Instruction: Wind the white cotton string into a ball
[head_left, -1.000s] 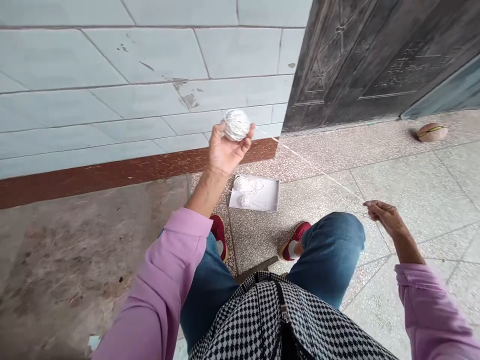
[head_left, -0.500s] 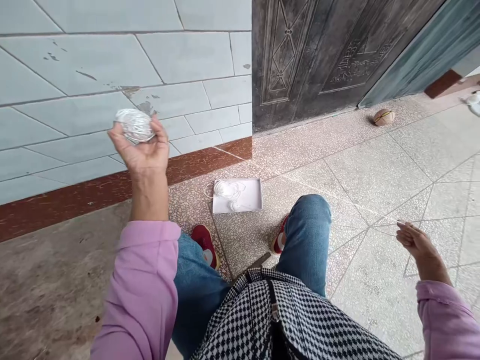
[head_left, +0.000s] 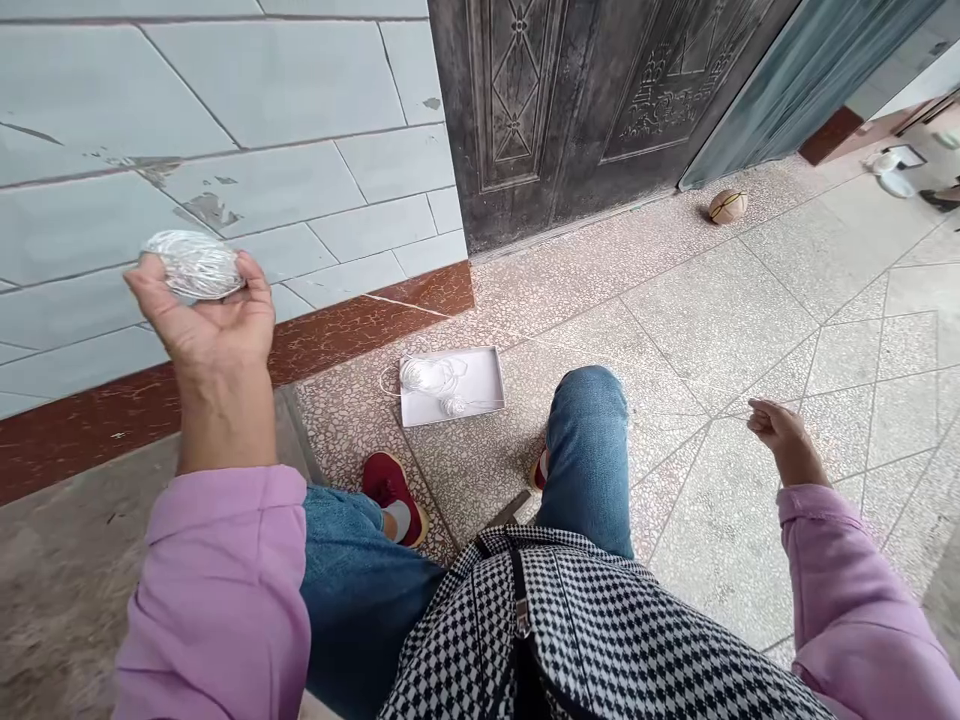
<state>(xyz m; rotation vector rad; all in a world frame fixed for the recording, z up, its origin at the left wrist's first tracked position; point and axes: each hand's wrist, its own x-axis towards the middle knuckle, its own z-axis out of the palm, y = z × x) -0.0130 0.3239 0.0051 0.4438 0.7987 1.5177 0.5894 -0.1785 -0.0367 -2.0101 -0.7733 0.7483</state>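
Note:
My left hand holds up a ball of shiny white string between thumb and fingers, in front of the tiled wall. Far off to the right, my right hand is closed in a pinch on a thin strand of the same string, which runs across between the two hands and is hard to make out against the floor. On the floor between my feet lies a shallow white box with loose coils of white string and a small wound bundle in it.
A pale tiled wall with a red-brown base stands at the left, beside a dark carved door. A tan ball rests near the blue-green curtain. White dishes are at the far right.
The view has turned to the right. My left hand, still holding the string ball, appears further left; my right hand appears slightly higher and further left, still pinched.

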